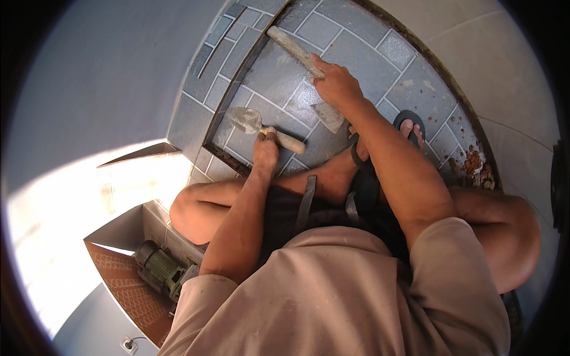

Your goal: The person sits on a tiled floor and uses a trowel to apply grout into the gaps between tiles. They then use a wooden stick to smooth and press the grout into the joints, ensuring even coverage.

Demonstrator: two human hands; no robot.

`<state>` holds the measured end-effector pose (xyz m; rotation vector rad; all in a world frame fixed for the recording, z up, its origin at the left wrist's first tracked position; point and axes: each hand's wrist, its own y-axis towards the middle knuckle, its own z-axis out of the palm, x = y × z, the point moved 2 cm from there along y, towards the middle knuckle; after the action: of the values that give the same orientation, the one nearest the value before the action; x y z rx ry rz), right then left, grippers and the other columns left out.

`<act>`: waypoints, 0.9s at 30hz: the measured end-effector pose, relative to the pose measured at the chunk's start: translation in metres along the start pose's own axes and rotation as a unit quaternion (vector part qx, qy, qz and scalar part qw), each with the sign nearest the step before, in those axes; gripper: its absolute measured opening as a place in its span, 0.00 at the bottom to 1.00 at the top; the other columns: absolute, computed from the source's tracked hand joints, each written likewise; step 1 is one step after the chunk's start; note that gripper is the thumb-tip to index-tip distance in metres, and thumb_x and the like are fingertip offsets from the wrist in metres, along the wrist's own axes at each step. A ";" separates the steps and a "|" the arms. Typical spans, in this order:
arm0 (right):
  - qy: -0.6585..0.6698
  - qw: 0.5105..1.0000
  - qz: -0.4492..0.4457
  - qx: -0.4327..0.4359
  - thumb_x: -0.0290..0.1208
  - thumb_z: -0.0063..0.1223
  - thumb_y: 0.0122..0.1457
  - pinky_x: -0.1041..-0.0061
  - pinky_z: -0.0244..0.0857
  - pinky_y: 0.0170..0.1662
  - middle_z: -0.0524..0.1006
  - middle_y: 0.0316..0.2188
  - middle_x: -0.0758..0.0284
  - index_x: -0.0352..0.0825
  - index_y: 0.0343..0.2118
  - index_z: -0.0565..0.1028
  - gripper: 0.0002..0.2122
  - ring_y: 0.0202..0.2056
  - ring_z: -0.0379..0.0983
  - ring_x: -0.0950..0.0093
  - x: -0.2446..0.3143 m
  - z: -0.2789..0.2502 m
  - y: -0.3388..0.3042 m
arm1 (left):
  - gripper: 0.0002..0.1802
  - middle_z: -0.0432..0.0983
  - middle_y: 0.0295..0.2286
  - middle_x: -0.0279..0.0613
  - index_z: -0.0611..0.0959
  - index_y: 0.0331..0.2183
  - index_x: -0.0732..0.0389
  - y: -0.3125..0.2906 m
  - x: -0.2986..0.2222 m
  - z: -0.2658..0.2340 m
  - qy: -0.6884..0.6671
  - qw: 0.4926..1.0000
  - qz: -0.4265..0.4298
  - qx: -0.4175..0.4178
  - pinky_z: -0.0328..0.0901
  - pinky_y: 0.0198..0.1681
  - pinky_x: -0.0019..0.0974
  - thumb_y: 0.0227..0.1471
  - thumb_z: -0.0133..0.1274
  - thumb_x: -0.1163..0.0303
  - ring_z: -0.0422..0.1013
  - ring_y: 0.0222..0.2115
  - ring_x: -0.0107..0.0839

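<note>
My left hand (266, 153) is closed round a small pointed trowel (244, 120), near where its wooden handle meets the blade. Grey residue coats that blade, which points left above the grey tiles (276, 74). Further right and higher, my right hand (337, 86) grips a hatchet-like tool by its pale wooden handle (291, 46). The handle sticks out toward the upper left. A flared grey metal blade (328, 117) shows below the hand; where it joins the handle is hidden by my fingers.
A raised dark edging strip (228, 98) runs along the tiles at left. Reddish rubble (475, 163) lies at the right tile edge, near my sandalled foot (409, 130). A green motor (160, 267) stands at lower left, and a wall socket (129, 344) holds a plug.
</note>
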<state>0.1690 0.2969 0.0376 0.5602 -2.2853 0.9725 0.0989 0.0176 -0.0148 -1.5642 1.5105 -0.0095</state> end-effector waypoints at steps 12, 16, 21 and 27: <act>-0.047 0.999 -0.021 -0.001 0.44 0.58 0.64 0.60 0.65 0.63 0.76 0.60 0.57 0.60 0.70 0.65 0.30 0.61 0.71 0.56 0.001 0.002 -0.003 | 0.33 0.77 0.48 0.69 0.78 0.51 0.75 0.005 0.006 -0.002 -0.002 1.000 -0.008 0.023 0.63 0.59 0.47 0.68 0.45 0.49 0.72 0.53 0.59; -0.085 0.994 -0.063 0.000 0.44 0.57 0.64 0.59 0.66 0.63 0.77 0.59 0.58 0.60 0.70 0.64 0.30 0.60 0.72 0.57 -0.001 0.008 -0.005 | 0.34 0.77 0.49 0.69 0.78 0.51 0.76 0.007 0.016 -0.002 -0.009 1.000 -0.004 0.017 0.62 0.59 0.47 0.68 0.45 0.49 0.72 0.54 0.59; -0.046 0.998 -0.034 0.000 0.44 0.58 0.64 0.59 0.67 0.62 0.77 0.58 0.56 0.59 0.70 0.64 0.30 0.59 0.73 0.55 -0.003 0.006 -0.001 | 0.34 0.77 0.49 0.69 0.77 0.52 0.75 0.000 -0.001 0.000 -0.002 1.000 -0.004 0.015 0.63 0.59 0.46 0.68 0.46 0.49 0.72 0.54 0.59; -0.022 1.000 -0.007 -0.020 0.44 0.58 0.64 0.59 0.67 0.62 0.77 0.58 0.55 0.59 0.70 0.64 0.31 0.59 0.73 0.54 -0.004 0.006 0.001 | 0.33 0.78 0.47 0.69 0.79 0.51 0.75 0.002 0.002 -0.002 0.005 1.000 0.000 0.003 0.63 0.57 0.47 0.68 0.46 0.49 0.73 0.52 0.59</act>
<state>0.1691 0.2932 0.0310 0.5857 -2.3310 0.9139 0.0966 0.0151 -0.0164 -1.5622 1.5166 -0.0225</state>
